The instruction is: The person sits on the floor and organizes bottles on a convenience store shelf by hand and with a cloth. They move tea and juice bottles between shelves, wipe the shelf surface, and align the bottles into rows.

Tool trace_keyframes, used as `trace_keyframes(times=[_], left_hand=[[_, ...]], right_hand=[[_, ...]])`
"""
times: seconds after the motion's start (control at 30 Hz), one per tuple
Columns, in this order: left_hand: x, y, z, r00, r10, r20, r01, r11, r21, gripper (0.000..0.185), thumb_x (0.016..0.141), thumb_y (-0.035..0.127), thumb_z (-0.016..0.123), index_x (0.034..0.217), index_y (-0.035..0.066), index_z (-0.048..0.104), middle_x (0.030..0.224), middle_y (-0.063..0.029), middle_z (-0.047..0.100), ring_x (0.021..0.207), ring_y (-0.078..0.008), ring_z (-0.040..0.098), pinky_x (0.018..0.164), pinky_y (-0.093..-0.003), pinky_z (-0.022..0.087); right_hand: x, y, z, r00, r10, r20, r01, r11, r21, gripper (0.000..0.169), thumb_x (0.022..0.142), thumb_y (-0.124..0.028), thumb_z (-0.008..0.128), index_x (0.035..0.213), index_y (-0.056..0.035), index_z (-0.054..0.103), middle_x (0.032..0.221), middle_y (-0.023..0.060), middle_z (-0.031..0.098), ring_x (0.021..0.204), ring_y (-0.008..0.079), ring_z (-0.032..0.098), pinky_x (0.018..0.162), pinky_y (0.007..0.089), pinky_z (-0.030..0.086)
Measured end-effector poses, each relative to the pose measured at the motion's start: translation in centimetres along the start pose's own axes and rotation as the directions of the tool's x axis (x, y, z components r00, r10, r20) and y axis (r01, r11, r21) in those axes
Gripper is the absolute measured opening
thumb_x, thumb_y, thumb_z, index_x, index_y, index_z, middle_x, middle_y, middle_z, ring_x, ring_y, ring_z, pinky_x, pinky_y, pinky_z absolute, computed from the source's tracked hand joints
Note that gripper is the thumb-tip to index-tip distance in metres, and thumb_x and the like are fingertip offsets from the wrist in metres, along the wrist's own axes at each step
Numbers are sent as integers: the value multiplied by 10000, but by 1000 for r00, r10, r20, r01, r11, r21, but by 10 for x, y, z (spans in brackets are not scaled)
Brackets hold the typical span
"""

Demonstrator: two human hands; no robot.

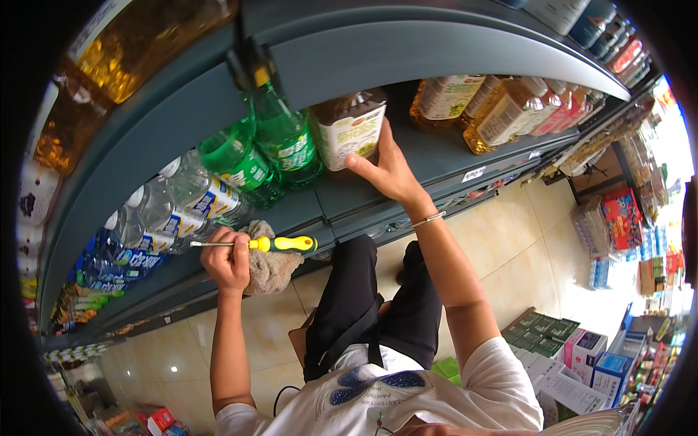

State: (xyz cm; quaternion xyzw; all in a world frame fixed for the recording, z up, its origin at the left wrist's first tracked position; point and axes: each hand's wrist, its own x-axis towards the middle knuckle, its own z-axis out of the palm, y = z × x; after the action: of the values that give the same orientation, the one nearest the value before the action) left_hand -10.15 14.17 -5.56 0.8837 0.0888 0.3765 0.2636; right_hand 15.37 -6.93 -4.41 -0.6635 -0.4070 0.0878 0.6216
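Observation:
My left hand [226, 259] is closed around a screwdriver [283, 243] with a yellow and dark handle, its metal shaft pointing left. The same hand also holds a beige cloth [270, 272], which hangs beside the shelf edge. With my right hand [390, 169] I grip a large brown drink bottle [349, 133] by its right side, thumb across the white label. The bottle is upright at the shelf, its top hidden under the shelf above. Two green soda bottles [289, 136] stand just to its left.
Clear bottles with blue-and-white labels [177, 220] line the grey shelf [294, 210] at left. More amber drink bottles [501, 122] stand at right. The upper shelf's front edge [425, 52] overhangs the bottles. Cardboard boxes [586, 351] sit on the tiled floor [512, 240] behind my right arm.

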Motion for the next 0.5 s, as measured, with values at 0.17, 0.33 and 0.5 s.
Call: trace_keyframes(times=[0.17,0.33,0.5], left_hand=[[-1,0,1,1000,8,2,-8,1000,-1,232,903,152,558,724,19,620,647,-116,555,602,-314,552,556,-396,410],[0,1,4,999,32,-9,-32,999,-31,237,910,149,545,732,18,630,647,-112,558,595,-292,557,552,-387,410],[2,1,2,999,53,2,-53,999,-10,223,906,141,559,739,17,638,657,-110,575,610,-303,568,563,-385,422]], right_hand=[[-3,21,-9,745,-143,-652,164,986,-29,497,930,-149,636,1338,24,410,1275,167,467,1172,263,523,1026,381,423],[-6,33,-13,645,-109,-756,2,990,-141,387,910,-81,645,1244,10,472,1175,145,468,1083,252,550,947,365,466],[-11,14,-11,883,-7,-470,105,978,183,396,923,-157,679,1228,15,496,1103,115,640,1005,192,639,896,313,504]])
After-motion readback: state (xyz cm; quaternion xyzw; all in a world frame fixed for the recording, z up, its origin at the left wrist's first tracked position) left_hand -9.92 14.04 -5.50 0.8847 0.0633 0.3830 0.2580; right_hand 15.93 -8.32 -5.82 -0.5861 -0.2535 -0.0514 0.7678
